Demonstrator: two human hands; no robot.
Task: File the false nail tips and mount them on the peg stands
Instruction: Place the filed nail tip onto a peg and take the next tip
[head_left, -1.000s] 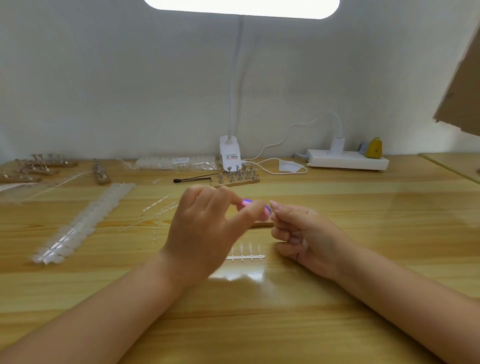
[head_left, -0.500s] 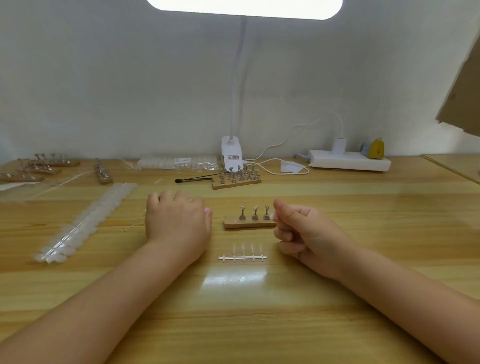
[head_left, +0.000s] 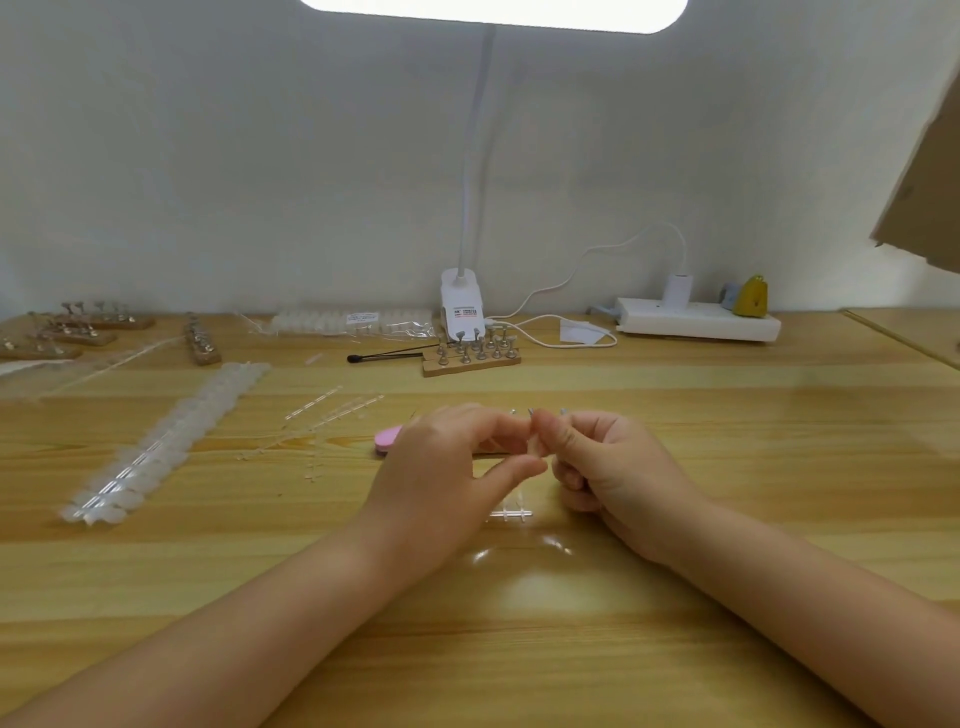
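Lying along the left of the wooden table (head_left: 727, 467) is a long strip of unfiled false nail tips (head_left: 156, 452), with the pink nail file (head_left: 388, 439) set down just left of the left hand (head_left: 441, 483). That hand's thumb and forefinger meet the right hand (head_left: 613, 467), whose fingers curl in, around a clear nail tip (head_left: 535, 446) pinched between them, above the near peg stand (head_left: 524, 413), mostly hidden. Being small and slick, the tip could slip during the handover or seat crooked on a peg.
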